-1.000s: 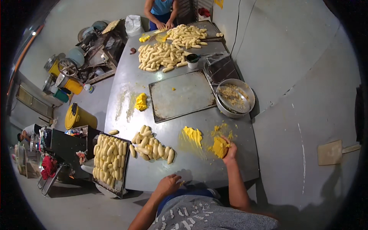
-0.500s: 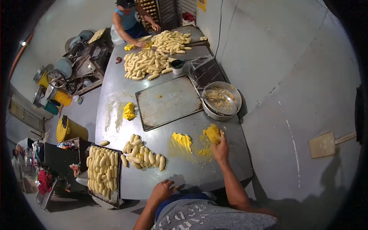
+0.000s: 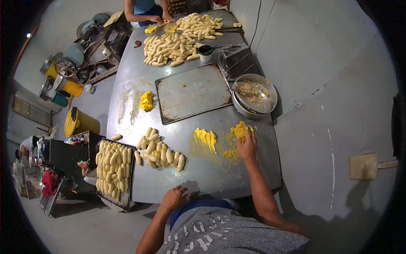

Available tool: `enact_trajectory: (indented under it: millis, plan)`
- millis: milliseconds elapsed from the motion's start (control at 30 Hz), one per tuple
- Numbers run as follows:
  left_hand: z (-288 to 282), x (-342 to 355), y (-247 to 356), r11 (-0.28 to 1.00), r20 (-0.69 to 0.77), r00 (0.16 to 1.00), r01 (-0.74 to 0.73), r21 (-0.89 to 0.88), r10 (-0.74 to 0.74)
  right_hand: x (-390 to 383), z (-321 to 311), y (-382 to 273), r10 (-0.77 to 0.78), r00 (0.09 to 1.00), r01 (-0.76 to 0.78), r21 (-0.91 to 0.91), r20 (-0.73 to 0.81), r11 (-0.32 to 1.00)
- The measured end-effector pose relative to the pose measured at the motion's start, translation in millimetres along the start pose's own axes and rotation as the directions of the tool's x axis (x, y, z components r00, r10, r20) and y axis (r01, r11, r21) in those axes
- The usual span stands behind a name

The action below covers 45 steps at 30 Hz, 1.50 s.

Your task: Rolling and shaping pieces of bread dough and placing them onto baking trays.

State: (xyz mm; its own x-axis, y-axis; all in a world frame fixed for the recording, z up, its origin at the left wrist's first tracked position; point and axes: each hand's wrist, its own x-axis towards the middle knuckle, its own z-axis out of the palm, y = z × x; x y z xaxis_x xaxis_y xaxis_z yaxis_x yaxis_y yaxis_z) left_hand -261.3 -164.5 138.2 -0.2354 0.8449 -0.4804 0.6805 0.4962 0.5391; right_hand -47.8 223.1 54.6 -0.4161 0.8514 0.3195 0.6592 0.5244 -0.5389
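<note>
My left hand (image 3: 175, 197) rests at the table's near edge, fingers loosely bent and apart. My right hand (image 3: 247, 146) grips a crumbly yellow mass (image 3: 239, 129) on the steel table, among smeared crumbs. Just left of it is a spread patch of smooth yellow paste (image 3: 205, 137). Further left lie a loose group of pale elongated dough pieces (image 3: 158, 152) and a tray (image 3: 130, 178) packed with similar rolls.
A bare baking tray (image 3: 194, 95), a lump of yellow paste (image 3: 146, 101), a round pan of crumbly mixture (image 3: 253, 95), a cup (image 3: 205, 55) and dough piles (image 3: 169, 48) occupy the table. Another person (image 3: 144, 10) works at the far end. A yellow bin (image 3: 82, 122) stands left.
My right hand moved the yellow mass upward over the crumbs, then pressed down on it with fingers further forward. The other person leaned in, then drew back out of view above.
</note>
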Motion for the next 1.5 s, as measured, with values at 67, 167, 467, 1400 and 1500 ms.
enact_trajectory:
  millis: [67, 167, 467, 1400, 1500]
  plan:
    - [3.9, -12.0, -10.4, 0.999, 0.033, 0.999, 0.042, 0.012, -0.042, -3.0, 10.6, 2.3, -0.051, 0.997, 0.053, -0.044, 0.056, 0.998]
    - [18.8, -30.6, -46.9, 0.998, 0.087, 0.996, 0.028, 0.049, -0.033, -0.3, 11.1, -7.4, -0.014, 0.975, 0.016, -0.005, 0.224, 1.0]
    - [28.2, -80.7, -128.9, 0.97, 0.371, 0.898, 0.199, 0.139, -0.237, 24.4, -12.5, -15.7, 0.061, 0.997, -0.061, -0.01, 0.036, 0.998]
    - [15.2, -50.2, -86.4, 0.968, 0.103, 0.962, 0.25, 0.023, -0.251, 57.0, 38.4, -2.1, 0.284, 0.889, -0.196, -0.261, 0.359, 0.945]
    - [13.9, -43.1, -84.6, 0.968, 0.104, 0.962, 0.251, 0.024, -0.252, 45.9, 43.6, -1.7, 0.242, 0.925, -0.134, -0.343, 0.294, 0.93]
